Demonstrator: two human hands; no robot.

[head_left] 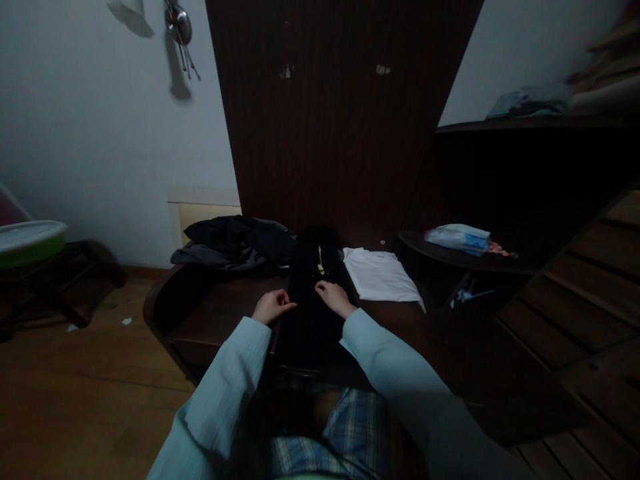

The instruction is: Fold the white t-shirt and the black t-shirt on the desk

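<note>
A black garment (313, 327) lies in a long strip on the dark wooden bench, with a small yellow-and-white label (321, 260) near its far end. My left hand (273, 307) is at its left edge, fingers curled and closed on the dark cloth. From the right, my right hand (335, 298) pinches the same garment near its middle. Dim light hides how much cloth is between the fingers. A folded white garment (383, 275) lies just right of my right hand. Beyond my left hand sits a crumpled heap of black and grey clothes (235, 243).
The wooden bench (205, 303) has a curved left end and backs onto a tall brown panel (335, 133). At right, a corner shelf (415, 245) bears a blue-and-white plastic packet (457, 238). A green basin (35, 250) rests on a dark stool (75, 267) at left.
</note>
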